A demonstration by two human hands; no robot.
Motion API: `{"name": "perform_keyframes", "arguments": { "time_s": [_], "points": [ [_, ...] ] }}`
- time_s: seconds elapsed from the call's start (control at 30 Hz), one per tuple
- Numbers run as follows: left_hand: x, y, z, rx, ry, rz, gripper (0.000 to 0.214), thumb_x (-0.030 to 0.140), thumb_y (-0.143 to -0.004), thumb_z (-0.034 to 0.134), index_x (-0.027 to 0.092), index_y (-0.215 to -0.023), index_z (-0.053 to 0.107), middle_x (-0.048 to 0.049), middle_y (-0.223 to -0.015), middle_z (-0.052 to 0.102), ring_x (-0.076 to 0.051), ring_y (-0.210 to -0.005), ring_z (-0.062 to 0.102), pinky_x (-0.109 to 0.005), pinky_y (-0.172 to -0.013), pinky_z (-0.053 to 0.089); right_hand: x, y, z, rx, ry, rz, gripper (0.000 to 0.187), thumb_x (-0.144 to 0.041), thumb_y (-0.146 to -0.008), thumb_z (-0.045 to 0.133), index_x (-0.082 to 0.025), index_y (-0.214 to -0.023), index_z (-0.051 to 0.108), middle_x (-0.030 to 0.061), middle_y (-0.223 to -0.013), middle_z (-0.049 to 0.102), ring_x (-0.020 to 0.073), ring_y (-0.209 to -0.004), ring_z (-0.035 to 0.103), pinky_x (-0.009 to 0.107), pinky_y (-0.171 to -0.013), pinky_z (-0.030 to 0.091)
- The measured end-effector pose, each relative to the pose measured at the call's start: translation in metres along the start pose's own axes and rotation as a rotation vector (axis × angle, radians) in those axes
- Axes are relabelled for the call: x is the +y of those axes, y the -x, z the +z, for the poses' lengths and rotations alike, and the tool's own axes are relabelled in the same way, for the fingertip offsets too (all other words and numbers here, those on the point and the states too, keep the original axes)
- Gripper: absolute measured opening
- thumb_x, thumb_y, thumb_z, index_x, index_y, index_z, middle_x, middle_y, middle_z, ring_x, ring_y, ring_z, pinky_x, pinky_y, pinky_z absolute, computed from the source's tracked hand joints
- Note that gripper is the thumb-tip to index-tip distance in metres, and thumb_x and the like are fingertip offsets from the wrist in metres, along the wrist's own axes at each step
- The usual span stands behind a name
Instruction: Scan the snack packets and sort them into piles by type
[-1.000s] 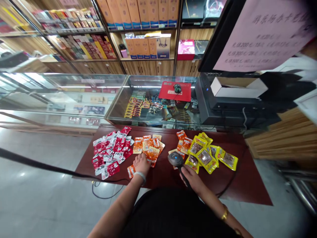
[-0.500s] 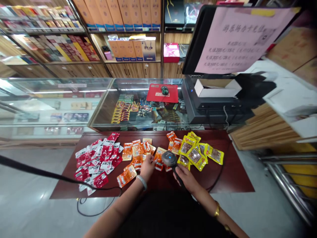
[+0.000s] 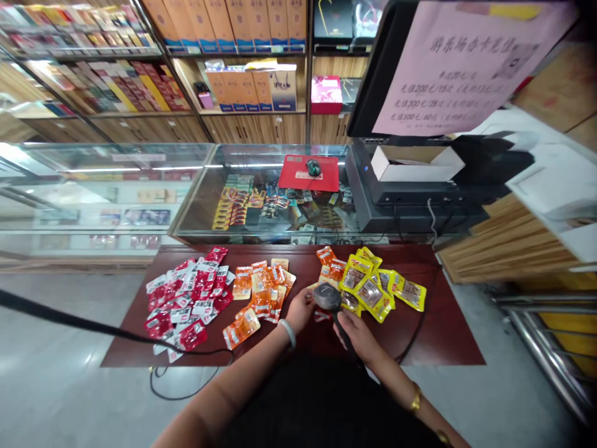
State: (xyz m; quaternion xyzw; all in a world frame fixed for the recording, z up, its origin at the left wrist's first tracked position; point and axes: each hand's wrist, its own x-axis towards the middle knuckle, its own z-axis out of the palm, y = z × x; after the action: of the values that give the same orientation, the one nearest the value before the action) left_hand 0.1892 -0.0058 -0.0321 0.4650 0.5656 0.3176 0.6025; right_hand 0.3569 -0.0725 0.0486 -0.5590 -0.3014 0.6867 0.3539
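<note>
My right hand is wrapped round the handle of a dark barcode scanner, its head pointing away from me over the table. Close against the left of the scanner head, my left hand has its fingers pinched at the edge of an orange snack packet, mostly hidden by the scanner and fingers. Left of this hand lies a loose pile of orange snack packets. A few more orange packets lie beyond the scanner, beside yellow snack packets on the right.
Red-and-white packets cover the left of the dark red table. A black cable crosses the left side. Behind stands a glass display counter with a mouse on a red mat, and a monitor bearing a pink notice.
My left hand has moved right, drawing the orange packet from the gap between the piles to the scanner head. The scanner has shifted slightly right in view, as has the whole scene.
</note>
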Motion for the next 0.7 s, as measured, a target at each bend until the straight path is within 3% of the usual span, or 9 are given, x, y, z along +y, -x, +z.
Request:
{"name": "perform_keyframes", "arguments": {
  "time_s": [0.07, 0.13, 0.23, 0.33, 0.4, 0.53, 0.7],
  "points": [
    [0.002, 0.002, -0.005, -0.063, -0.071, 0.05, 0.025, 0.021, -0.074, 0.068, 0.018, -0.098, 0.061, -0.0072, -0.099, 0.072, -0.018, -0.091, 0.067, -0.03, -0.084, 0.051, 0.002, -0.003, 0.002, 0.0, -0.007, 0.008, 0.049, -0.069, -0.077, 0.06, -0.022, -0.077, 0.049, -0.0074, -0.055, 0.045, 0.0071, -0.042, 0.037, 0.019, -0.04, 0.028],
    [0.003, 0.005, -0.021, -0.058, -0.196, 0.041, 0.024, 0.019, -0.076, 0.066, 0.019, -0.1, 0.063, -0.0065, -0.099, 0.072, -0.018, -0.091, 0.067, -0.03, -0.085, 0.051, 0.004, -0.007, 0.006, -0.003, -0.004, 0.025, 0.05, -0.07, -0.075, 0.061, -0.022, -0.079, 0.051, -0.0074, -0.055, 0.044, 0.0074, -0.042, 0.037, 0.018, -0.039, 0.027],
    [0.007, 0.01, -0.06, 0.116, -0.477, 0.005, 0.022, 0.021, -0.079, 0.064, 0.018, -0.1, 0.064, -0.0069, -0.098, 0.071, -0.02, -0.093, 0.065, -0.033, -0.088, 0.049, 0.007, -0.011, 0.012, -0.017, 0.014, 0.049, 0.052, -0.071, -0.074, 0.062, -0.021, -0.087, 0.057, -0.007, -0.055, 0.045, 0.0079, -0.042, 0.037, 0.019, -0.038, 0.026],
    [0.014, 0.006, -0.102, 0.371, -0.796, 0.04, 0.031, 0.025, -0.08, 0.064, 0.019, -0.111, 0.063, -0.0109, -0.115, 0.065, -0.026, -0.113, 0.057, -0.039, -0.101, 0.04, 0.011, -0.012, 0.016, -0.047, 0.032, 0.028, 0.049, -0.068, -0.077, 0.061, -0.021, -0.088, 0.06, -0.0062, -0.055, 0.046, 0.008, -0.042, 0.037, 0.02, -0.038, 0.026],
    [0.021, -0.001, -0.121, 0.444, -0.927, 0.037, 0.04, 0.027, -0.081, 0.062, 0.02, -0.121, 0.059, -0.0124, -0.13, 0.058, -0.029, -0.125, 0.048, -0.041, -0.108, 0.033, 0.013, -0.013, 0.017, -0.069, 0.049, 0.02, 0.047, -0.066, -0.079, 0.06, -0.02, -0.088, 0.06, -0.0058, -0.056, 0.046, 0.0079, -0.043, 0.037, 0.02, -0.039, 0.025],
    [0.035, -0.02, -0.138, 0.387, -1.085, -0.05, 0.046, 0.029, -0.084, 0.057, 0.023, -0.129, 0.053, -0.0124, -0.14, 0.05, -0.031, -0.131, 0.038, -0.045, -0.108, 0.027, 0.011, -0.012, 0.018, -0.048, 0.04, 0.03, 0.047, -0.067, -0.078, 0.061, -0.02, -0.088, 0.06, -0.0058, -0.056, 0.046, 0.0083, -0.044, 0.039, 0.019, -0.04, 0.026],
    [0.043, -0.034, -0.142, 0.294, -1.244, -0.107, 0.038, 0.039, -0.079, 0.065, 0.02, -0.111, 0.058, -0.0153, -0.124, 0.057, -0.034, -0.122, 0.044, -0.047, -0.103, 0.029, -0.002, -0.006, 0.022, 0.013, 0.019, 0.05, 0.054, -0.071, -0.069, 0.066, -0.021, -0.087, 0.059, -0.0064, -0.056, 0.046, 0.0089, -0.044, 0.039, 0.02, -0.038, 0.026]
  ]
}}
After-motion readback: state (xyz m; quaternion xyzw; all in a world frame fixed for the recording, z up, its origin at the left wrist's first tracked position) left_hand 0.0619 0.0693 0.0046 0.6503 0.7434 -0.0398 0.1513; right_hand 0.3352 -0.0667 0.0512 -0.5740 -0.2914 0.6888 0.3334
